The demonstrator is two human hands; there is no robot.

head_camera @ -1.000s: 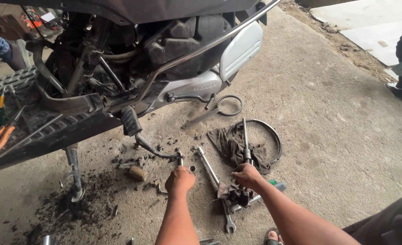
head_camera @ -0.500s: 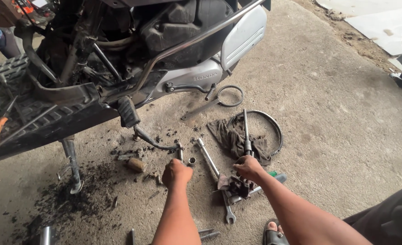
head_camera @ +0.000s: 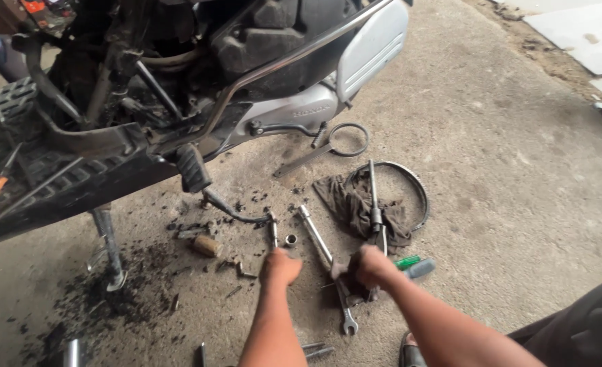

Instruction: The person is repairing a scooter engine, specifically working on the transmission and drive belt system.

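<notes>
We see the left hand [head_camera: 282, 266] closed in a fist on the dirty floor [head_camera: 505, 177], just below a small metal tool [head_camera: 273, 231]. The right hand [head_camera: 369, 266] is curled over a pile of tools by a long wrench [head_camera: 325, 261]. We cannot tell what either grip holds. A dark rag [head_camera: 352, 204] lies near.
</notes>
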